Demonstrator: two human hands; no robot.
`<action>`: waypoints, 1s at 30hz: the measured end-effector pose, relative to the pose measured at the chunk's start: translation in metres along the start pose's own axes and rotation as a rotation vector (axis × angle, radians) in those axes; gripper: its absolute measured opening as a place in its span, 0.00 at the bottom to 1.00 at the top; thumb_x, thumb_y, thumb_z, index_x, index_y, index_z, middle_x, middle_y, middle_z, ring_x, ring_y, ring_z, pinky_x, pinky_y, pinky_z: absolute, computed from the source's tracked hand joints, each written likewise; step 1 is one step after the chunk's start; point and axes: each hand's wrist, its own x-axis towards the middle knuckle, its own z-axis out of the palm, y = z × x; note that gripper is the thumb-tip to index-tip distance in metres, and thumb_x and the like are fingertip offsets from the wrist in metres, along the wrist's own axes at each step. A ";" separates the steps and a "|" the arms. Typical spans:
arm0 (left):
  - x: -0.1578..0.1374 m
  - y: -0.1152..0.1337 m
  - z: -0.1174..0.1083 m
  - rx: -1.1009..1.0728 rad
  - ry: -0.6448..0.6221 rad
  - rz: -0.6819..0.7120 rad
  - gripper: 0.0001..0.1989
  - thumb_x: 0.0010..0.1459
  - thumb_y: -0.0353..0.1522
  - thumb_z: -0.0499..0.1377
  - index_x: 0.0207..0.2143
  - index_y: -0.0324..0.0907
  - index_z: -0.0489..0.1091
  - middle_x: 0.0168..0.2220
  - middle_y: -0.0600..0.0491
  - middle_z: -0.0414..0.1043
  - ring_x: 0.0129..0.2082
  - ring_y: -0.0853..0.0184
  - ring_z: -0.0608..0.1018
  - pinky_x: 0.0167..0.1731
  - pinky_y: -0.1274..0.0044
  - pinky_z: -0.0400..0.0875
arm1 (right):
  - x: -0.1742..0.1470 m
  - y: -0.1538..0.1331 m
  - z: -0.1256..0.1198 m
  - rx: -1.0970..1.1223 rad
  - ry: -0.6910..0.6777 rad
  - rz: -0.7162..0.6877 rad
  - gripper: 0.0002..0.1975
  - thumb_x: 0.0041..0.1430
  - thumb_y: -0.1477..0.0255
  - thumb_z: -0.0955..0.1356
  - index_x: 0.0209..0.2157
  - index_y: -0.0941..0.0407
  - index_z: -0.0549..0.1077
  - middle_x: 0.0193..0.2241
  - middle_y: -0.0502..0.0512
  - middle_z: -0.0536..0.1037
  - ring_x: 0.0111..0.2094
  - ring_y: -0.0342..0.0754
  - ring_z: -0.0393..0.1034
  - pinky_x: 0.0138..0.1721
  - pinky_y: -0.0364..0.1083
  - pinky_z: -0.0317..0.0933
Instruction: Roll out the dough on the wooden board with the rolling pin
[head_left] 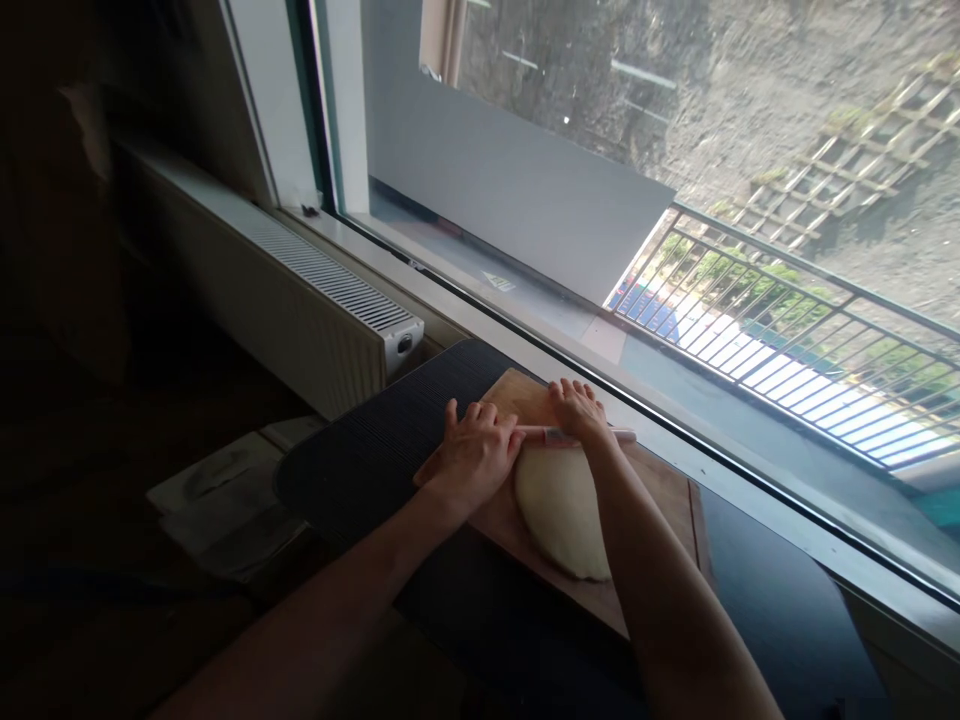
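A pale, rounded sheet of dough (559, 510) lies on a wooden board (667, 490). Across the dough's far edge rests a thin, light rolling pin (534, 434). My left hand (480, 450) is bent over the pin's left part, its fingers curved over the far side, and hides that end. On the right part, my right hand (579, 408) bears down with the palm, fingers reaching forward beyond the pin. The pin's right tip sticks out past this hand. My right forearm covers the right side of the dough.
The board sits on a dark table (375, 430) against a windowsill (652, 420). A white radiator (300, 290) stands left of the table. Below it, at left, are pale flat items (232, 500) in shadow. Outside the glass runs a metal railing (787, 340).
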 end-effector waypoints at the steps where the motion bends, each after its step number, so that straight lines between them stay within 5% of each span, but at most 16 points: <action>1: -0.003 0.001 -0.002 -0.007 -0.004 0.015 0.15 0.61 0.38 0.48 0.44 0.46 0.70 0.38 0.48 0.68 0.42 0.59 0.68 0.51 0.57 0.52 | -0.006 0.000 0.000 0.010 0.002 0.026 0.33 0.63 0.55 0.43 0.61 0.57 0.52 0.61 0.63 0.53 0.61 0.60 0.45 0.53 0.63 0.50; 6: -0.045 0.010 -0.018 -0.115 -0.057 0.101 0.18 0.60 0.32 0.50 0.54 0.50 0.63 0.39 0.50 0.67 0.42 0.62 0.68 0.52 0.59 0.52 | -0.098 0.023 0.013 0.015 0.103 -0.021 0.28 0.64 0.57 0.46 0.59 0.50 0.57 0.62 0.51 0.52 0.64 0.52 0.36 0.59 0.59 0.40; 10: -0.073 0.013 -0.024 -0.216 -0.095 0.179 0.20 0.61 0.29 0.49 0.55 0.51 0.61 0.38 0.52 0.67 0.39 0.64 0.68 0.51 0.60 0.54 | -0.168 0.045 0.023 -0.044 0.161 -0.085 0.28 0.65 0.58 0.50 0.62 0.56 0.49 0.64 0.55 0.46 0.64 0.49 0.35 0.62 0.55 0.35; 13: -0.074 0.012 -0.021 -0.227 -0.113 0.175 0.19 0.61 0.31 0.50 0.55 0.48 0.62 0.37 0.51 0.68 0.39 0.64 0.69 0.50 0.60 0.56 | -0.160 0.044 0.024 -0.043 0.154 -0.081 0.29 0.65 0.57 0.49 0.62 0.57 0.49 0.64 0.56 0.46 0.64 0.49 0.34 0.62 0.55 0.35; 19: -0.052 -0.002 -0.013 -0.096 -0.041 0.052 0.18 0.60 0.34 0.51 0.53 0.44 0.64 0.37 0.48 0.68 0.41 0.60 0.69 0.48 0.61 0.57 | -0.040 -0.008 0.008 0.089 0.049 0.042 0.30 0.63 0.53 0.45 0.61 0.51 0.52 0.64 0.55 0.45 0.64 0.52 0.36 0.60 0.56 0.40; 22: -0.050 -0.007 -0.014 -0.080 -0.022 0.050 0.18 0.60 0.33 0.52 0.53 0.44 0.64 0.36 0.48 0.68 0.40 0.61 0.69 0.46 0.63 0.59 | -0.013 -0.027 0.000 0.121 -0.009 0.061 0.31 0.63 0.52 0.46 0.61 0.51 0.53 0.64 0.56 0.46 0.64 0.53 0.38 0.59 0.57 0.42; 25: -0.055 -0.006 -0.017 -0.108 -0.022 0.096 0.18 0.60 0.31 0.52 0.53 0.45 0.63 0.37 0.49 0.68 0.40 0.62 0.70 0.47 0.63 0.59 | -0.037 -0.024 0.000 0.109 -0.003 0.028 0.28 0.64 0.55 0.46 0.58 0.48 0.59 0.63 0.53 0.51 0.64 0.53 0.38 0.58 0.57 0.44; 30: -0.081 -0.013 -0.029 -0.207 -0.018 0.188 0.20 0.59 0.28 0.51 0.55 0.46 0.61 0.41 0.50 0.68 0.42 0.64 0.70 0.49 0.63 0.60 | -0.145 0.014 0.000 0.025 0.115 -0.219 0.24 0.65 0.60 0.50 0.60 0.50 0.56 0.61 0.50 0.55 0.64 0.49 0.40 0.61 0.54 0.38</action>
